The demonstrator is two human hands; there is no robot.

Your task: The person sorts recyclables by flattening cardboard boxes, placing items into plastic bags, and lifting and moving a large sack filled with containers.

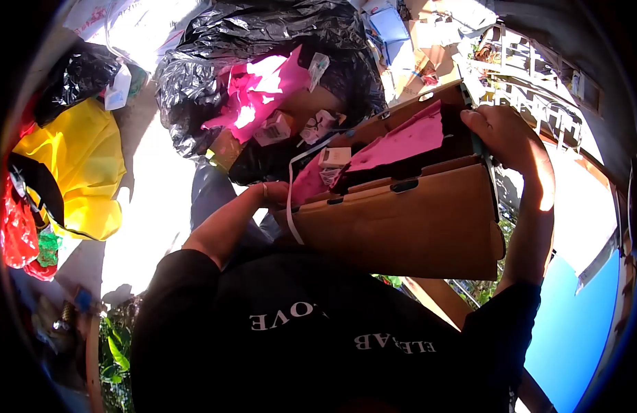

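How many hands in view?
2: left hand at the left end of the cardboard box, partly hidden; right hand gripping its right end. No others visible.

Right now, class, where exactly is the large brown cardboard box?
In the head view, the cardboard box is right of centre, just above the black shirt, with the left hand by its left end and the right hand at its upper right.

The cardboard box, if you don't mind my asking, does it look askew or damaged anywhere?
Yes: the cardboard box is tilted between the left hand and right hand, and the pink sheet inside slants with an uneven edge, perhaps torn.
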